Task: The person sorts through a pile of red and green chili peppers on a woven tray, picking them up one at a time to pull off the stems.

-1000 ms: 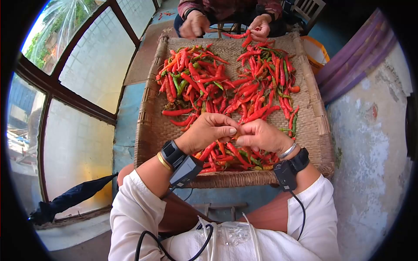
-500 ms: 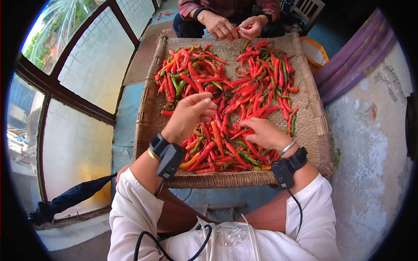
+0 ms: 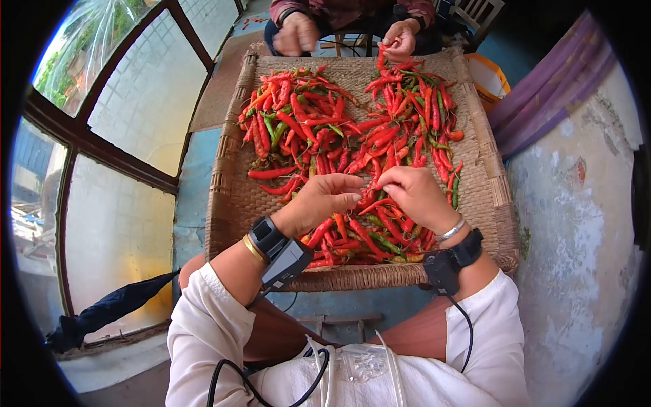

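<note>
Red chili peppers (image 3: 305,112), with some green and orange ones among them, lie heaped on a woven mat surface (image 3: 230,197). Over the near part of the heap, my left hand (image 3: 325,200) has its thumb and fingers apart, pointing right. My right hand (image 3: 417,193) faces it with thumb and forefinger pinched at the stem end of a red chili pepper (image 3: 368,197); the fingers partly hide the grip. Only a small space separates the fingertips of both hands.
Across the mat, a co-worker's hand (image 3: 401,39) holds a red chili pepper (image 3: 381,57); their other hand (image 3: 296,34) is blurred. An orange-rimmed container (image 3: 487,78) stands right of the mat. Windows line the left, with a dark folded umbrella (image 3: 115,308). A wall (image 3: 576,271) bounds the right.
My left hand has come down and right, towards my right hand. My right hand has lifted slightly from the heap. The co-worker's hands have moved apart.
</note>
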Available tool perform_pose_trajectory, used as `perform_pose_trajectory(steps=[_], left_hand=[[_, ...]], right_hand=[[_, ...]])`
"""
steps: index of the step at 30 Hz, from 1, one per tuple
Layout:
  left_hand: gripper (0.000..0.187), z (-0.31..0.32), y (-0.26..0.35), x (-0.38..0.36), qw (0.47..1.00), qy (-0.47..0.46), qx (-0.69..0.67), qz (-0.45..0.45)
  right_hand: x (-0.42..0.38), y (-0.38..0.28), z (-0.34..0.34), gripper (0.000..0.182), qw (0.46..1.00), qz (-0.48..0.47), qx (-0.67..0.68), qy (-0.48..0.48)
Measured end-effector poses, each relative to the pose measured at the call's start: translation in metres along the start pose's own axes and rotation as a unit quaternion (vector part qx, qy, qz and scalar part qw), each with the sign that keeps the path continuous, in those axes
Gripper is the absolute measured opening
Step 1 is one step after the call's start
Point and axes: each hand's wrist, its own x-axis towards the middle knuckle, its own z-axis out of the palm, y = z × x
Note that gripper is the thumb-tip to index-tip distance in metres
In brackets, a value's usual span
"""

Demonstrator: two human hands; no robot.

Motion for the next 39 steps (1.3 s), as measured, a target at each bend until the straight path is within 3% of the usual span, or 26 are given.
perform_pose_trajectory(steps=[2,3,4,6,8,10,12,14,16,18,19,20,21,22,23,27,31,33,34,36,39], left_hand=[[0.037,0.004,0.001,-0.001,0.999,-0.024,-0.012,0.03],[0.041,0.006,0.003,-0.003,0.997,-0.048,-0.021,0.06],[0.041,0.007,0.005,-0.005,0.997,-0.047,-0.022,0.059],[0.041,0.01,0.01,-0.009,0.99,-0.108,-0.024,0.084],[0.035,0.011,0.01,-0.01,0.992,-0.106,-0.02,0.063],[0.029,0.008,0.013,-0.01,0.985,-0.128,0.113,-0.025],[0.026,0.009,0.013,-0.011,0.989,-0.108,0.098,-0.008],[0.028,0.003,0.016,-0.01,0.993,-0.091,0.075,-0.019],[0.03,-0.005,0.019,-0.008,0.993,-0.086,0.074,-0.027],[0.025,-0.015,0.015,0.0,0.989,0.067,-0.118,0.056],[0.025,-0.017,0.019,0.002,0.967,0.128,-0.208,0.075],[0.025,-0.018,0.024,0.004,0.932,0.187,-0.295,0.094],[0.028,-0.023,0.023,0.003,0.923,0.191,-0.311,0.123],[0.028,-0.026,0.02,0.002,0.923,0.191,-0.31,0.123],[0.028,-0.028,0.017,0.002,0.937,0.187,-0.278,0.096],[0.026,-0.017,0.009,0.002,0.977,0.118,-0.177,0.004],[0.023,-0.003,0.008,-0.001,0.993,0.063,-0.095,-0.038],[0.027,0.0,0.007,-0.002,0.996,0.054,-0.066,-0.037],[0.027,0.0,0.004,-0.002,0.996,0.054,-0.064,-0.033],[0.028,0.0,0.0,-0.002,0.999,-0.035,-0.038,-0.01],[0.034,0.004,0.008,-0.007,0.995,-0.091,-0.041,-0.019]], right_hand=[[0.002,-0.022,-0.018,0.009,0.976,0.117,0.181,-0.025],[0.001,-0.026,-0.022,0.009,0.939,0.17,0.295,-0.046],[0.0,-0.03,-0.023,0.009,0.939,0.171,0.295,-0.048],[-0.001,-0.034,-0.022,0.011,0.857,0.175,0.485,-0.015],[-0.002,-0.028,-0.017,0.013,0.836,0.166,0.523,-0.015],[-0.001,-0.024,-0.015,0.012,0.781,0.177,0.597,0.048],[0.001,-0.013,-0.017,0.011,0.769,0.179,0.611,0.051],[0.003,-0.003,-0.018,0.011,0.742,0.183,0.634,0.12],[0.004,0.015,-0.02,0.013,0.746,0.19,0.622,0.142],[0.003,0.023,-0.021,0.013,0.875,0.269,0.4,0.033],[0.002,0.02,-0.02,0.016,0.892,0.299,0.337,-0.034],[-0.001,0.025,-0.015,0.016,0.892,0.299,0.338,-0.033],[-0.002,0.028,-0.007,0.019,0.964,0.181,0.182,-0.075],[-0.004,0.029,-0.002,0.021,0.992,0.054,0.018,-0.115],[-0.007,0.028,-0.002,0.027,0.982,0.092,-0.02,-0.161],[-0.018,0.023,0.008,0.03,0.963,0.066,-0.109,-0.237],[-0.008,0.025,0.006,0.029,0.963,0.057,-0.107,-0.24],[-0.003,0.02,0.003,0.024,0.984,0.059,0.125,-0.108],[0.0,0.012,-0.002,0.024,0.985,0.056,0.124,-0.106],[0.003,-0.011,-0.01,0.02,0.894,0.22,0.382,-0.086],[0.002,-0.01,0.004,0.022,0.907,0.132,0.396,-0.055]])
